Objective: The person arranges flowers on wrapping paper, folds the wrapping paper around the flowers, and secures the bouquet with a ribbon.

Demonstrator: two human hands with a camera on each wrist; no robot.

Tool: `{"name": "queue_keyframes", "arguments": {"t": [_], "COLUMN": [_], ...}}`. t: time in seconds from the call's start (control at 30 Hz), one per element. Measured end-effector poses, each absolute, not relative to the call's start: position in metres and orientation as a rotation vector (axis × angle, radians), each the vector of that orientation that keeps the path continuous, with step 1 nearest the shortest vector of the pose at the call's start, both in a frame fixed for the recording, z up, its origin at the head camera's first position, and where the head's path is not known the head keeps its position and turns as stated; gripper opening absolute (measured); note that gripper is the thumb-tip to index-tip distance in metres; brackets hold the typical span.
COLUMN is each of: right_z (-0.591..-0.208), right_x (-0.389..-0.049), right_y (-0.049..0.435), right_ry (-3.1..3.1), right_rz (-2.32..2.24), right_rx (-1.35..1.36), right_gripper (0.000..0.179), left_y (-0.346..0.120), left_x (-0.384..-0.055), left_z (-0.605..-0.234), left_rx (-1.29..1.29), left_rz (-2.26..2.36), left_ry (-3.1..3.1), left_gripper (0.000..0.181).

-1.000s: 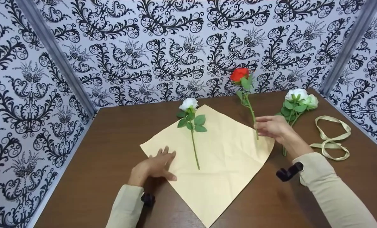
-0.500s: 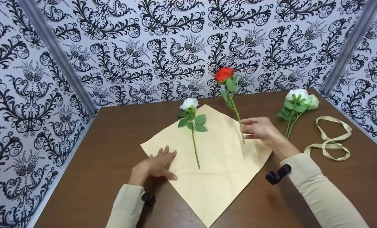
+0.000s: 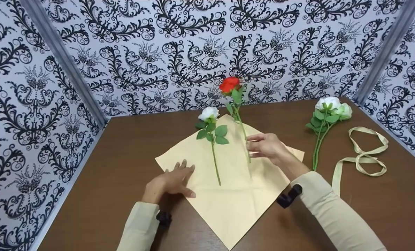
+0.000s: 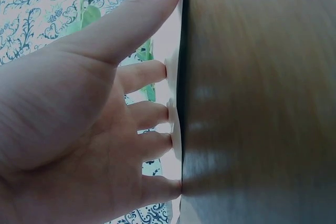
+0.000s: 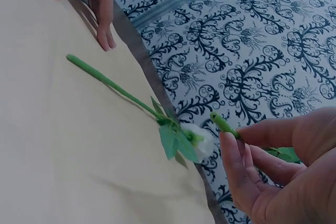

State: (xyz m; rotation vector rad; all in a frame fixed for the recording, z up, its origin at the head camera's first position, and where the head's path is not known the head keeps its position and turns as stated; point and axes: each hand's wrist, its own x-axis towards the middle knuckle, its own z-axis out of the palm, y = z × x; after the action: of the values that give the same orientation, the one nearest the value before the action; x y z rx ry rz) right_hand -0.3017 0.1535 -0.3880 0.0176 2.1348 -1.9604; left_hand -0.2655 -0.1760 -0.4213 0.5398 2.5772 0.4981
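My right hand (image 3: 268, 148) pinches the stem of a red rose (image 3: 230, 85) near its lower end, holding it above the right half of a cream wrapping paper sheet (image 3: 228, 212). The cut end of that stem (image 5: 223, 123) pokes out between thumb and fingers in the right wrist view. A white rose (image 3: 209, 114) lies on the paper, its bloom past the upper left edge and its stem (image 5: 105, 80) pointing toward me. With fingers spread, my left hand (image 3: 170, 181) rests on the paper's left edge; in the left wrist view its fingertips (image 4: 157, 71) touch the sheet.
At the right of the brown table (image 3: 123, 139) lie a white rose (image 3: 327, 103) and a pale green one (image 3: 343, 111), stems together. A cream ribbon (image 3: 371, 153) loops beside them. Patterned walls (image 3: 141, 52) enclose the back and sides.
My right hand has carried the red rose leftward from the paper's right corner, nearer the white rose. The ribbon's tail shows more now. My left hand has stayed in place.
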Motion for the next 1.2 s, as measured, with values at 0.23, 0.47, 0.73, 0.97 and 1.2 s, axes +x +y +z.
{"name": "queue_keyframes", "arguments": {"t": [0.23,0.47,0.73,0.97,1.2], "right_z": [-0.397,-0.411,-0.425,-0.432,-0.434], "right_x": [-0.3,-0.301,-0.304,-0.306,-0.306], "right_y": [0.13,0.108,0.093,0.09,0.086], "right_ry": [2.139,2.139,2.156,2.226,2.242], "right_rz": [-1.96,-1.951,-1.924,-1.816,-1.791], "right_rx": [0.021,0.053,0.086,0.131,0.147], "right_gripper": [0.045,0.044,0.04,0.037,0.038], "left_y": [-0.176,-0.176,-0.176,-0.176,-0.175], "left_x": [-0.267,-0.267,-0.267,-0.265,-0.265], "left_z": [-0.422,-0.422,-0.423,-0.421,-0.42], "left_rx": [0.552,0.545,0.553,0.518,0.529], "left_rz": [0.471,0.466,0.477,0.51,0.487], "left_ry": [2.586,2.583,2.584,2.567,2.569], "left_gripper": [0.099,0.099,0.099,0.099,0.099]}}
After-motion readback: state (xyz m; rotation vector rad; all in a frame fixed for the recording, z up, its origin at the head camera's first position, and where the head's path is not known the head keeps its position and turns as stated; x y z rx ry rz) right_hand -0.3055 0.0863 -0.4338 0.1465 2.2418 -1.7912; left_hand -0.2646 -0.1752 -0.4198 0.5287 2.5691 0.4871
